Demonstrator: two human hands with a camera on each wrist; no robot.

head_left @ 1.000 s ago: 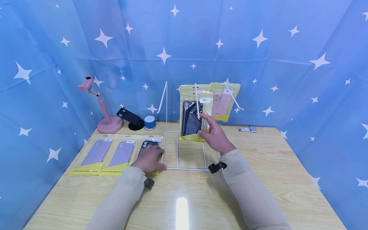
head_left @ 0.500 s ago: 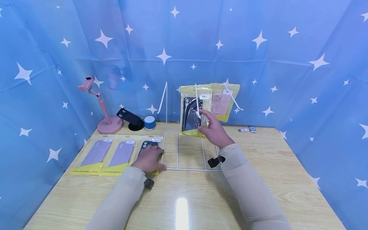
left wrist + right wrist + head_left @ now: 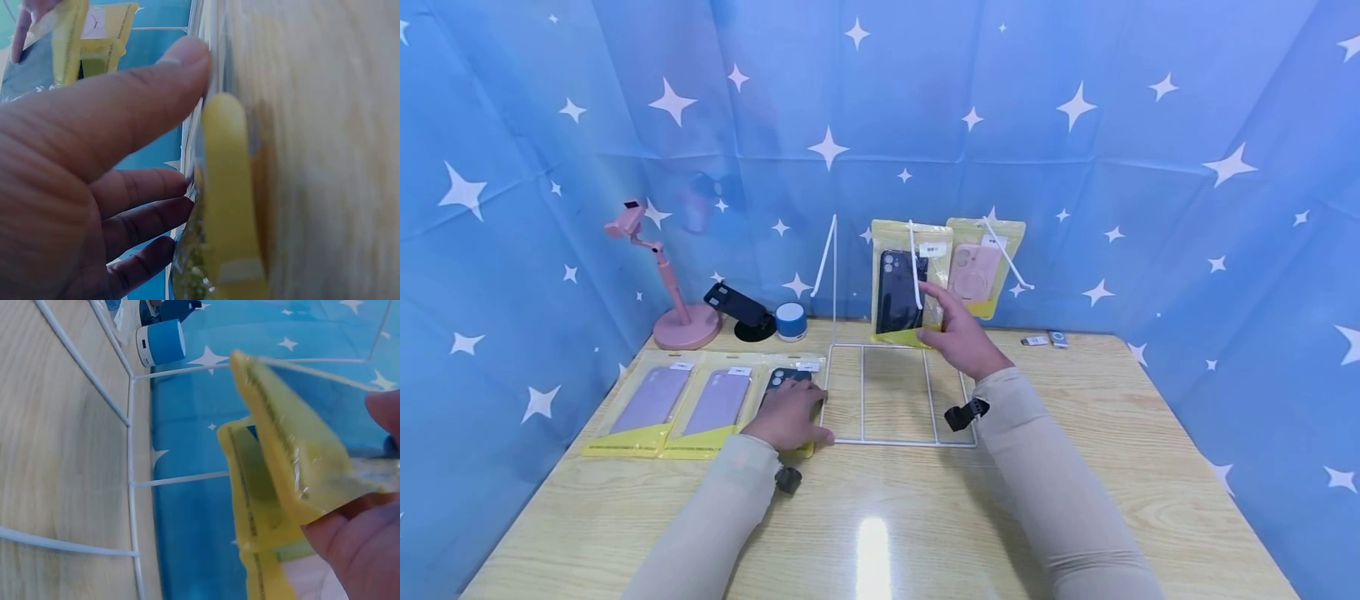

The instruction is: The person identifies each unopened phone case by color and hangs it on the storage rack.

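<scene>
Toward the surface's far edge, the right hand (image 3: 961, 337) pinches a yellow pouch (image 3: 910, 279) holding a dark case on the wire rack (image 3: 898, 392), while the left hand (image 3: 790, 414) lies flat on another pouch (image 3: 790, 379).

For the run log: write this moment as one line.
right hand: holds black case pack on middle hook | left hand: rests on dark case pack | pink case pack: hanging
</scene>
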